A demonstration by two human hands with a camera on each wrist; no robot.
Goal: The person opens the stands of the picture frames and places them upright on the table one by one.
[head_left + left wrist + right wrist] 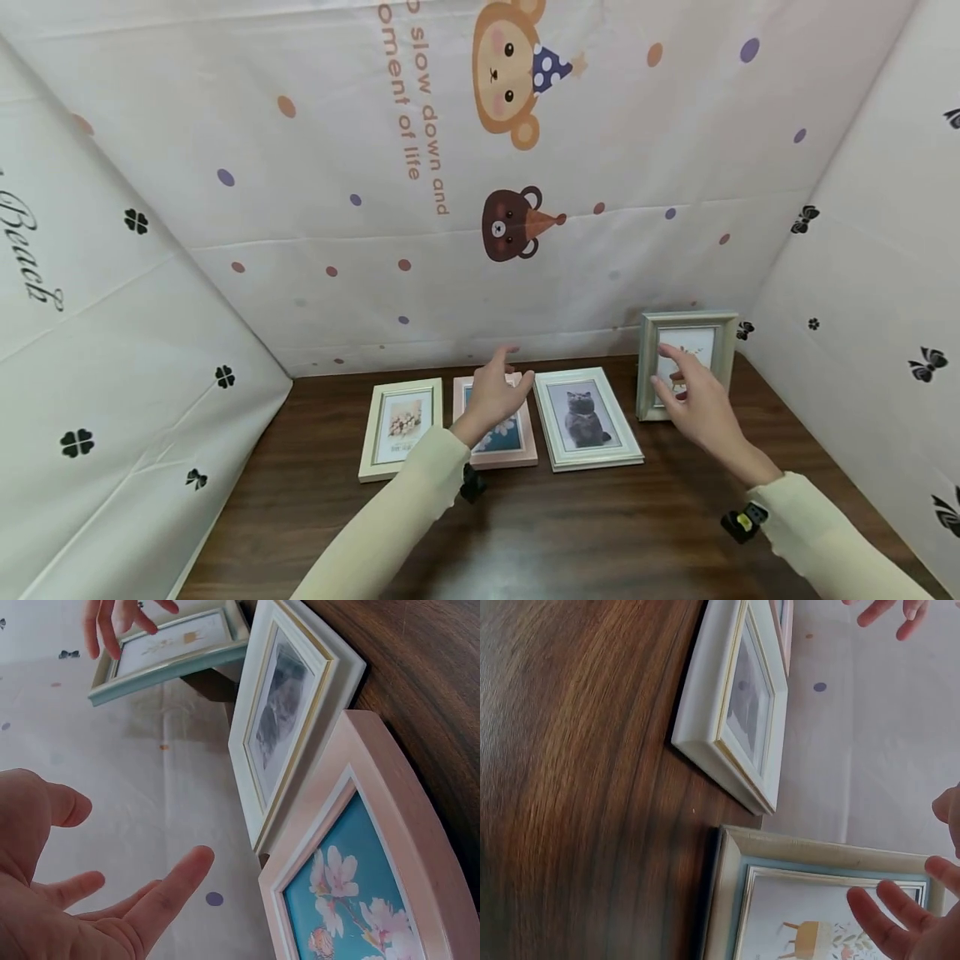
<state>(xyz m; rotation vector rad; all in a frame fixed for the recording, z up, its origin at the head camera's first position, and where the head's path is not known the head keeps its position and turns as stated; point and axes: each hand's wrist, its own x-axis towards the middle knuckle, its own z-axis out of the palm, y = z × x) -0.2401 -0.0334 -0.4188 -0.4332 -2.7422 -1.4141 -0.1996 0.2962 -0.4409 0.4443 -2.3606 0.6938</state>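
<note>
Four picture frames stand or lie in a row along the back of a brown wooden table. My left hand (495, 400) hovers over the pink frame (519, 457) with a blossom picture, its fingers spread and holding nothing. Beside that frame lies a white frame (588, 417) with a grey cat picture. At the right end, a pale gold-green frame (724, 350) stands upright, propped by a back leg seen in the left wrist view. My right hand (697, 408) is in front of this standing frame, fingers loosely extended with no grip, and overlaps part of its picture.
A cream frame (371, 442) with a flower picture lies flat at the left end of the row. White cloth walls (360, 308) with printed bears and dots rise behind and at both sides of the table (585, 533).
</note>
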